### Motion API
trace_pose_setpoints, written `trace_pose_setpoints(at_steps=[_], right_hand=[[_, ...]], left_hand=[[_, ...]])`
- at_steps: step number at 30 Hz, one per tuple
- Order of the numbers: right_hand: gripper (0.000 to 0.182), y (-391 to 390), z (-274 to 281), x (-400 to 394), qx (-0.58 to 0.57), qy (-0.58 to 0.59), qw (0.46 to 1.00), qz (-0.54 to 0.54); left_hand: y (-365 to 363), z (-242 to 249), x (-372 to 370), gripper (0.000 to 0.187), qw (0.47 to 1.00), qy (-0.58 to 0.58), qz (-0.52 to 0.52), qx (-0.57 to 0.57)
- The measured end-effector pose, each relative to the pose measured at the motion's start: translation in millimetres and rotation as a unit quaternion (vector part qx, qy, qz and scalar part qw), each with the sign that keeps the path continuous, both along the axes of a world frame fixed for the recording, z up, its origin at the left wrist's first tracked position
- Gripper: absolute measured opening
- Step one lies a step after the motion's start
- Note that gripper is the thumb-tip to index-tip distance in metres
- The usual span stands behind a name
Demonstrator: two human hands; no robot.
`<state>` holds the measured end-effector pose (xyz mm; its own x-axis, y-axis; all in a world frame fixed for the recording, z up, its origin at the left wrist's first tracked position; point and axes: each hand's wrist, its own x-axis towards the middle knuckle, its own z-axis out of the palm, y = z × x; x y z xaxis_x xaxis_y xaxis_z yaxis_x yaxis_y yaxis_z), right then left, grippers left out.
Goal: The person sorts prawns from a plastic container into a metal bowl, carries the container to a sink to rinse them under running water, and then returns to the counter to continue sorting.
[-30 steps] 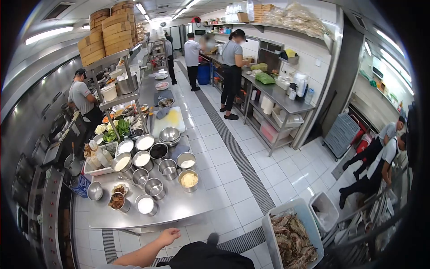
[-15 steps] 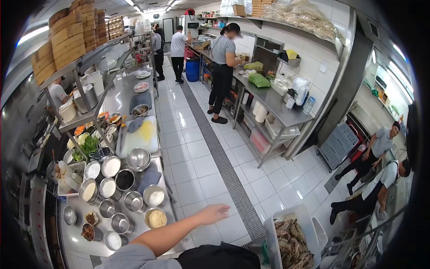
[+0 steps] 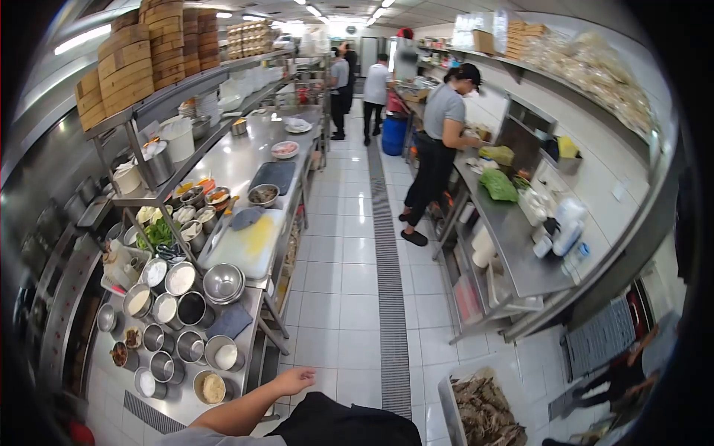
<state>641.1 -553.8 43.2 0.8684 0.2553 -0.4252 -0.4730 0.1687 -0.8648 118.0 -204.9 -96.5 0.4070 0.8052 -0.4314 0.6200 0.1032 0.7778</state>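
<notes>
My left hand (image 3: 296,380) is in front of my black apron (image 3: 349,422), over the floor just right of the counter. It holds nothing, and its fingers are loosely extended. Nearest to it is a metal pot of pale yellow paste (image 3: 213,388) at the counter's front corner. At the lower right is a clear plastic bin (image 3: 449,405) with a heap of grey-brown shrimp (image 3: 487,407) inside. My right hand is outside the view.
On the left, a steel counter (image 3: 256,316) bears metal bowls and a white cutting board (image 3: 242,245). A floor drain (image 3: 388,297) runs down the aisle. One person (image 3: 442,134) stands at the right-hand counter (image 3: 513,241); others stand farther back and at the lower right.
The view has turned to the right. In the picture my left hand has moved left and lower, nearer my apron, with its fingers less stretched.
</notes>
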Motion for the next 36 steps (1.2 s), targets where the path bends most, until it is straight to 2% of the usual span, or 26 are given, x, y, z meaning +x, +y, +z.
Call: trace_pose_setpoints(at_steps=[5, 9, 12, 14, 16, 18, 19, 21, 22, 23, 24, 27, 30, 33, 36], right_hand=[[0.063, 161.0, 21.6, 65.4, 0.052, -0.031, 0.996, 0.067], [0.067, 278.7, -7.7, 101.5, 0.081, 0.005, 0.993, 0.086], [0.061, 362.3, -19.2, 109.8, 0.083, 0.041, 0.993, 0.069], [0.061, 413.4, -22.5, 109.3, 0.059, 0.067, 0.994, 0.064], [0.063, 456.2, -24.9, 105.8, 0.083, 0.080, 0.990, 0.081], [0.067, 494.7, -50.6, 122.9, 0.097, 0.097, 0.985, 0.108], [0.072, 504.4, -75.7, 136.2, 0.076, -0.035, 0.977, 0.198], [0.087, 528.9, -123.7, 161.0, 0.039, -0.295, 0.885, 0.359], [0.085, 560.6, -106.3, 154.6, 0.032, -0.099, 0.955, 0.276], [0.083, 605.4, -87.2, 141.6, 0.026, -0.011, 0.972, 0.232], [0.082, 647.2, -81.0, 136.9, 0.020, 0.013, 0.973, 0.230], [0.077, 778.2, -73.1, 131.6, 0.023, 0.040, 0.962, 0.269], [0.073, 907.1, -69.0, 117.3, 0.036, 0.069, 0.941, 0.329], [0.070, 1021.7, -64.5, 84.0, 0.039, 0.092, 0.913, 0.395], [0.070, 1133.2, -70.6, 57.9, 0.030, 0.067, 0.874, 0.480]], left_hand=[[36.7, -17.4, -23.3, 0.051, 0.986, -0.031, 0.159, -0.029], [109.9, -32.7, -20.7, 0.052, 0.974, -0.044, 0.219, -0.031], [194.3, -0.8, 8.5, 0.053, 0.981, 0.009, 0.192, 0.015], [258.1, -21.8, 23.2, 0.053, 0.985, -0.025, 0.164, 0.039], [319.2, 19.7, 47.8, 0.051, 0.991, 0.004, 0.124, 0.053], [372.9, 25.6, 63.6, 0.050, 0.989, -0.029, 0.115, 0.088], [396.1, 32.7, 69.6, 0.049, 0.988, -0.049, 0.123, 0.074], [437.9, 42.6, 75.8, 0.049, 0.985, -0.090, 0.139, 0.048], [452.9, 37.3, 72.2, 0.049, 0.983, -0.084, 0.153, 0.051], [465.9, 28.6, 68.4, 0.049, 0.981, -0.076, 0.169, 0.053], [479.1, 19.5, 66.3, 0.049, 0.979, -0.068, 0.184, 0.055], [498.1, -9.2, 40.6, 0.049, 0.972, 0.017, 0.232, 0.031], [496.2, -14.6, 24.4, 0.054, 0.937, 0.041, 0.346, 0.018], [501.2, -11.3, 13.7, 0.050, 0.889, 0.002, 0.459, 0.001], [520.7, 8.0, 9.6, 0.046, 0.843, 0.008, 0.536, 0.032]])
